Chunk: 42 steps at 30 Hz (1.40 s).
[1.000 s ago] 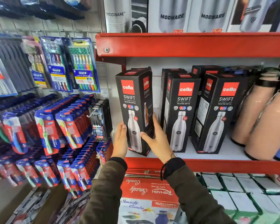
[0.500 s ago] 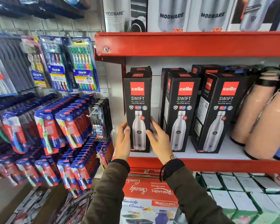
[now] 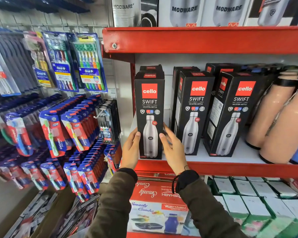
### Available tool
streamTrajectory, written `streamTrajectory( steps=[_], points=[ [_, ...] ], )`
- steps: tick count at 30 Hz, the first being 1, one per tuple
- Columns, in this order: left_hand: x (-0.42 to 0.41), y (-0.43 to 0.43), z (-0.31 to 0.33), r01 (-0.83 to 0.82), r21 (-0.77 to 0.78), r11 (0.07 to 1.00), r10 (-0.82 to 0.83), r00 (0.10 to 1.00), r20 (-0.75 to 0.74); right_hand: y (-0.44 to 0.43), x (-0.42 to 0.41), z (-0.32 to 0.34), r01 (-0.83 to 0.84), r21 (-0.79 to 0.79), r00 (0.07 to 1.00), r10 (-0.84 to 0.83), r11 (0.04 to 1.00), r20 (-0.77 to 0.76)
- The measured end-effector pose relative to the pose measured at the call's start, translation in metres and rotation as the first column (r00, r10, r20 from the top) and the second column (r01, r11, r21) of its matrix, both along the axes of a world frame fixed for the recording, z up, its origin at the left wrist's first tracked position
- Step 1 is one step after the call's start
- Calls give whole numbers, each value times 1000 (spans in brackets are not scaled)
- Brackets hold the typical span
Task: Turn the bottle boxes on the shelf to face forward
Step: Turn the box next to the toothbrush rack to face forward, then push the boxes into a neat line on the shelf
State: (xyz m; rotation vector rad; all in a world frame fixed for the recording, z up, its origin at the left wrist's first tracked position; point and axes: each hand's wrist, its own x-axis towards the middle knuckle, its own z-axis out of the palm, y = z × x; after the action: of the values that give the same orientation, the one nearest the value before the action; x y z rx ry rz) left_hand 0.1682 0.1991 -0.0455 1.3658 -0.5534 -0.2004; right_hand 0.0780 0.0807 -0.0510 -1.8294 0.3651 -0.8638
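Note:
Three black Cello Swift bottle boxes stand in a front row on the red shelf. The leftmost box stands upright with its front squarely toward me. My left hand grips its lower left edge. My right hand touches its lower right edge with the fingers spread. The middle box and the right box stand angled, each showing a side panel on its left. More black boxes stand behind them, mostly hidden.
Peach-coloured flasks lean at the shelf's right end. Toothbrush packs hang on the wall panel to the left. Modware boxes fill the shelf above. Red combo boxes and green-white cartons lie below.
The leftmost box was turned from an angle to face forward and set upright on the shelf. Both hands stayed at its lower edges; my right fingers have loosened.

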Motion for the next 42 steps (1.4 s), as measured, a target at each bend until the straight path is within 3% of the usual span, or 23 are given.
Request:
streamTrajectory(
  steps=[6, 18, 20, 23, 26, 32, 36, 39, 42],
  points=[
    [-12, 12, -12, -27, -28, 999, 25, 998, -62, 9, -18, -8, 8, -8, 1000, -8, 1000, -7],
    [-14, 12, -9, -74, -19, 997, 74, 997, -6, 11, -19, 0, 8, -30, 1000, -8, 1000, 5],
    [-22, 9, -12, -179, -42, 983, 180, 983, 33, 8, -24, -1, 38, -10, 999, -37, 999, 37],
    [-40, 4, -20, -439, -158, 885, 462, 871, 166, -1, -38, -2, 136, -4, 980, -134, 991, 146],
    [-56, -7, -24, -493, -247, 834, 548, 790, 276, -15, -53, 0, 266, -2, 935, -258, 964, 244],
    [-95, -46, -11, -272, -248, 930, 359, 819, 448, -43, -70, 2, 357, 25, 906, -353, 934, 233],
    [-108, -78, -2, -107, -32, 994, 110, 881, 460, -60, -68, -1, 272, 40, 958, -275, 961, 80],
    [-104, -100, 5, -75, 98, 992, 34, 931, 363, -72, -61, -2, 235, 85, 972, -235, 968, -15],
    [-91, -115, 9, -56, 175, 983, 27, 987, 159, -83, -57, -1, 230, 118, 972, -222, 966, -81]
  ],
)
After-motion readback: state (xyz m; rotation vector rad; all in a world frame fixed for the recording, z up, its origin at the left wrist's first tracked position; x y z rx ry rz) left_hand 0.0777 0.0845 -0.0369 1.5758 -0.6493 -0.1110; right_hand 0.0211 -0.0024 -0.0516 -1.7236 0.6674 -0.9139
